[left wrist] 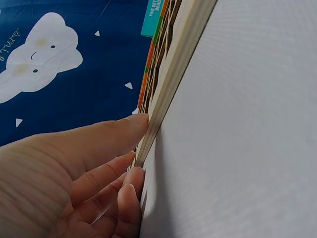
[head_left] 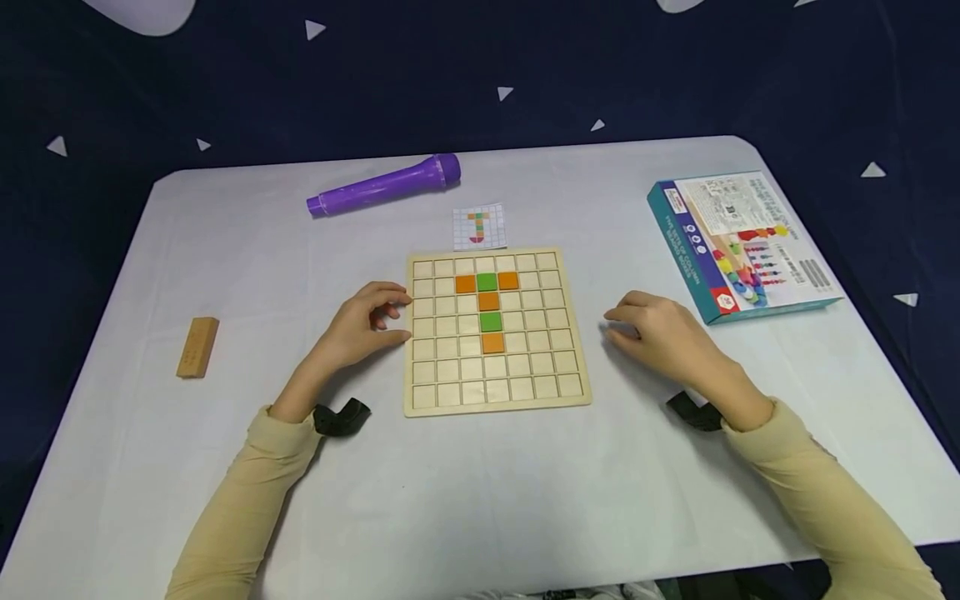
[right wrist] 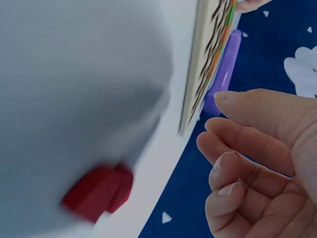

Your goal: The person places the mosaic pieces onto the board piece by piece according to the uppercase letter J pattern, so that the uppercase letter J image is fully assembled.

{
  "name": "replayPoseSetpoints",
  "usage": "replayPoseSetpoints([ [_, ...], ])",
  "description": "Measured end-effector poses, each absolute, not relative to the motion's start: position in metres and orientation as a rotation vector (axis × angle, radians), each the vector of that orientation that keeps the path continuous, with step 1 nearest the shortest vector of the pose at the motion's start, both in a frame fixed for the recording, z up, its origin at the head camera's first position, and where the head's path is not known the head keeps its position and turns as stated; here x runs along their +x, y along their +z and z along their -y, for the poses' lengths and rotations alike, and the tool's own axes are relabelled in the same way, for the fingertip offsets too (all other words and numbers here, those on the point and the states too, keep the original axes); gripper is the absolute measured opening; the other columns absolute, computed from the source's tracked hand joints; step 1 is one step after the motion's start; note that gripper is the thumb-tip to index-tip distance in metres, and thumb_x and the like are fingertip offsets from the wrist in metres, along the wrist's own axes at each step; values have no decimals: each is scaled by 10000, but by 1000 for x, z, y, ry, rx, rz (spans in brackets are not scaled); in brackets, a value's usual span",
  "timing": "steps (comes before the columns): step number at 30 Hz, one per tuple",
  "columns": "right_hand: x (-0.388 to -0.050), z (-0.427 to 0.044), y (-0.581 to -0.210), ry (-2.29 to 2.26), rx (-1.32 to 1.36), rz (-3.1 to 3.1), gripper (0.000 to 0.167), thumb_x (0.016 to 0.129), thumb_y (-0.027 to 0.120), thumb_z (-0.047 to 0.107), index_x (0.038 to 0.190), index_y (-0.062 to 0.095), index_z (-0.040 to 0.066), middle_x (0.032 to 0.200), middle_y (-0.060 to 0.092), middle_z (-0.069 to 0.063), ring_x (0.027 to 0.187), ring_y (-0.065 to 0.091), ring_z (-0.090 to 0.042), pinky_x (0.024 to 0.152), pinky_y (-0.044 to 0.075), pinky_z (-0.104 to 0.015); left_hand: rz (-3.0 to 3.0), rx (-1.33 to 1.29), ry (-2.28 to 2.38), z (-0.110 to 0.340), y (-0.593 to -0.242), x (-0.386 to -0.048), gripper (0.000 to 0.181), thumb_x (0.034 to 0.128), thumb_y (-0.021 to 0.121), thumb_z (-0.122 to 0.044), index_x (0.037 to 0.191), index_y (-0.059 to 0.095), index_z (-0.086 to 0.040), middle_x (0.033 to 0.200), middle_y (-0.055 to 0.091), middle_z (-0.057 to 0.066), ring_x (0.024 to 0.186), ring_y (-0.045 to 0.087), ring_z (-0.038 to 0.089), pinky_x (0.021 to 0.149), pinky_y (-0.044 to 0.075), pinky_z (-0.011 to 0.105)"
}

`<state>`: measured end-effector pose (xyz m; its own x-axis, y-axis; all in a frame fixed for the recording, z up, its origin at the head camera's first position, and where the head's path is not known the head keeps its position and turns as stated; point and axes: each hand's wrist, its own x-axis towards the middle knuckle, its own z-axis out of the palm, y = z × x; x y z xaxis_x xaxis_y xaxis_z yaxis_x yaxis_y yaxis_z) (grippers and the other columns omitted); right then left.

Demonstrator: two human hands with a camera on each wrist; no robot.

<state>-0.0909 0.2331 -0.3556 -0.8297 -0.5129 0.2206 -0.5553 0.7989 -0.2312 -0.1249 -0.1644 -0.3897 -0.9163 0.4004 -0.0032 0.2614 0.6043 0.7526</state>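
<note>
Left hand (head_left: 356, 327) lay beside the wooden grid board (head_left: 448, 392), mid-tabletop (head_left: 465, 492); thumb and forefinger were spread along its left edge, tips touching, no pinch. Forearm angled in from lower left. Right hand (head_left: 663, 337) hung off the board's right side, apart from it, wrist bent inward; fingers loosely curled, gap between thumb and forefinger, nothing held.

Text: teal-sided box (head_left: 750, 242), upper right, read "FIVE SETS OF COLUMN" on its side; next line and white sticker too small for me. Wooden block (head_left: 198, 347) at left had faint marks, unreadable.

Board was pale wood, raised rim, square cells. Orange and green square tiles (head_left: 489, 301) sat in it as a T: three across, three down. Printed card (head_left: 478, 227) just beyond the far edge showed a similar figure with a curved red foot. Smooth purple plastic microphone-shaped thing (head_left: 382, 189) lay behind. Right wrist view caught a blurred red object (right wrist: 101, 192); couldn't identify it.
</note>
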Motion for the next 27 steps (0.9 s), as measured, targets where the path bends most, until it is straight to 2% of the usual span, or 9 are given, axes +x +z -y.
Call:
replayPoseSetpoints([
  [6, -83, -253, -358, 410, 779, 2829, 163, 724, 751, 42, 871, 721, -23, 817, 686, -125, 661, 590, -178, 597, 513, -351, -2659, 559, 1199, 164, -390, -125, 471, 777, 729, -44, 1215, 572, 25, 1313, 494, 162, 921, 543, 215, 704, 439, 161],
  [10, -79, -263, -361, 417, 761, 2803, 138, 695, 767, 24, 820, 718, -9, 773, 684, -99, 612, 548, -143, 541, 467, -295, -2659, 559, 1200, 164, -390, -126, 469, 776, 730, -44, 1213, 574, 22, 1315, 492, 161, 917, 543, 213, 702, 435, 153],
  [18, -73, -273, -362, 428, 704, 2852, 141, 680, 782, 44, 802, 721, 10, 750, 675, -70, 616, 495, -110, 527, 417, -250, -2661, 557, 1203, 165, -389, -126, 463, 777, 727, -41, 1209, 575, 23, 1308, 497, 162, 913, 541, 214, 701, 427, 145],
  [22, -72, -275, -364, 431, 681, 2855, 140, 678, 786, 57, 793, 720, 11, 740, 671, -71, 621, 510, -120, 534, 432, -273, -2661, 556, 1211, 165, -390, -126, 461, 776, 730, -42, 1206, 578, 20, 1304, 502, 157, 906, 539, 209, 697, 424, 145],
  [27, -73, -275, -366, 460, 615, 2881, 149, 704, 778, 69, 808, 714, -17, 744, 669, -106, 656, 590, -193, 590, 511, -376, -2660, 573, 1230, 165, -393, -126, 460, 771, 733, -27, 1200, 580, 31, 1295, 502, 176, 901, 536, 219, 691, 420, 145],
])
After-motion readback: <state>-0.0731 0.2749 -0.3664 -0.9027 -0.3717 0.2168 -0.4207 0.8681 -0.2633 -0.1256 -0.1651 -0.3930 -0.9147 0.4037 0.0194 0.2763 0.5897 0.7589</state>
